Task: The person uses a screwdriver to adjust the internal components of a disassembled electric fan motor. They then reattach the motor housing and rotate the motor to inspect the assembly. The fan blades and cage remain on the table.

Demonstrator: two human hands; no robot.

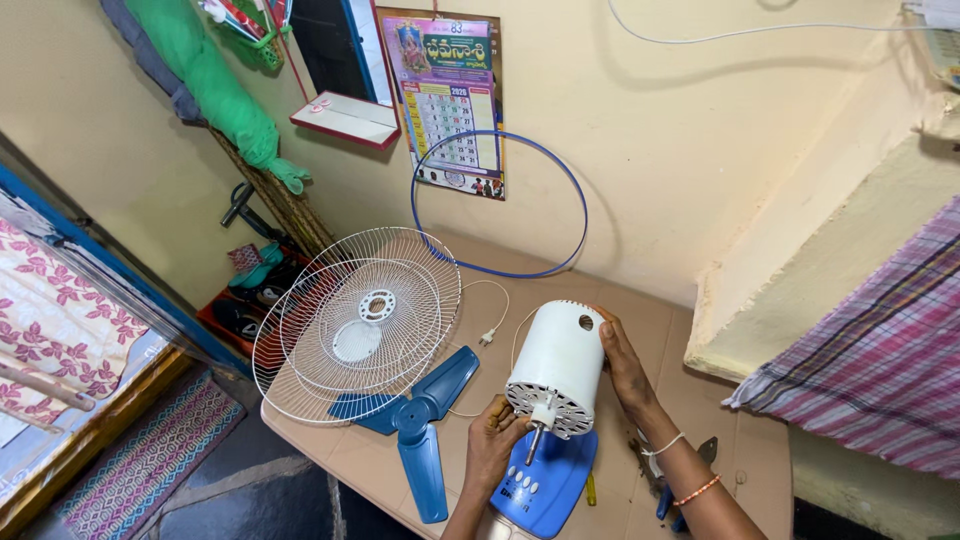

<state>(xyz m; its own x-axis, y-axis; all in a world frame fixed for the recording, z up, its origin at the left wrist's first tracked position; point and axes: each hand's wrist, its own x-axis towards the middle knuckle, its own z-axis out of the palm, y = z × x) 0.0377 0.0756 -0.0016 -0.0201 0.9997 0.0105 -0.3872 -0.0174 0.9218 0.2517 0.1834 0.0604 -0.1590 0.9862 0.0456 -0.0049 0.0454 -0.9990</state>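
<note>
Motor housing [558, 365]: white, drum-shaped, held above the near part of the bench [680, 330], tilted so its vented face and short shaft point down toward the viewer.
Housing detail: one round hole shows high on its side wall.
Left hand [492, 440]: fingers curled at the lower front rim of the motor housing, touching it beside the shaft; it steadies the part from below.
Right hand [618, 358]: wrapped round the far right side of the motor housing, palm against the wall, gripping it. Thin bands on the wrist.
Fan base [545, 480]: blue, with a row of white buttons, lying on the bench directly under the motor housing.
Fan blade [425, 420]: blue, three-lobed, flat on the bench just left of the left hand.
Wire guards [360, 320]: two white round grilles, stacked and overlapping, left of the housing, partly covering the blade and overhanging the bench edge.
Blue ring [415, 200]: thin hoop propped against the wall at the back of the bench.
Power cord [490, 335]: white, plug lying between the guards and the housing.
Pliers [665, 495]: blue handles, near the right forearm; partly hidden.
Calendar [445, 100]: hanging on the wall behind the ring.
</note>
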